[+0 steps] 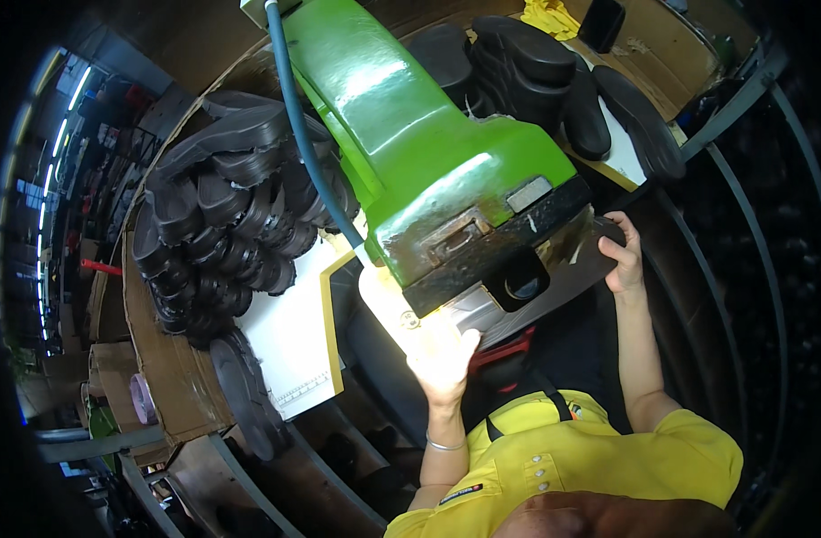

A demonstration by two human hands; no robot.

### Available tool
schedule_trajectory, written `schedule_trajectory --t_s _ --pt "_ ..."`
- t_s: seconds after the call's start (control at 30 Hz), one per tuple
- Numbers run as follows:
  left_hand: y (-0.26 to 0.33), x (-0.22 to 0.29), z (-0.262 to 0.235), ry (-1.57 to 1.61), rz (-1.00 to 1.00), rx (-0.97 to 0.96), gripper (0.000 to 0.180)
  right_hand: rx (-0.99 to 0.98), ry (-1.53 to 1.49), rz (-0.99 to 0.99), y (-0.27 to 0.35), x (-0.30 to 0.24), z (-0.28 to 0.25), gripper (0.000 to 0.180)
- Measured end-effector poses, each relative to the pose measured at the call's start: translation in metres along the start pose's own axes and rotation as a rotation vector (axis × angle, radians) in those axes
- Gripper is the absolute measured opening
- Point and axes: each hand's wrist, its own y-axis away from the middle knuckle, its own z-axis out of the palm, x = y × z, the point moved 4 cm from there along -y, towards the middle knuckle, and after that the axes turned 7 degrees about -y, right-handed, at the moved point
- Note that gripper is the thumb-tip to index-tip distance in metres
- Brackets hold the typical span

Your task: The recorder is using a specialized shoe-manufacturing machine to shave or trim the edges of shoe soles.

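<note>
A dark shoe sole (564,294) lies across the front of the green machine's head (473,193), partly hidden beneath it. My right hand (623,258) grips the sole's far right end, thumb on one side and fingers curled over the edge. At its other end my left hand (439,359) holds on, the thumb against the sole; strong lamp light washes out the fingers. A black guard-like piece (521,283) on the machine sits just over the sole between my hands.
Many dark soles are heaped on the left in a cardboard box (173,386). More soles (527,63) stack behind the machine. A white tabletop (289,350) with yellow edging carries one loose sole (247,390) at its left. A blue-grey cable (304,134) runs down the machine's side.
</note>
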Motion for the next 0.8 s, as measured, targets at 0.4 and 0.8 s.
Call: schedule_trajectory --t_s 0.4,0.8 --pt "-0.008 0.005 0.033 0.135 -0.012 -0.082 0.040 0.058 0.071 0.057 -0.027 -0.044 0.014 0.032" --pt "-0.009 0.009 -0.034 0.315 -0.085 0.001 0.043 -0.087 0.210 0.026 0.003 -0.017 0.067 0.033"
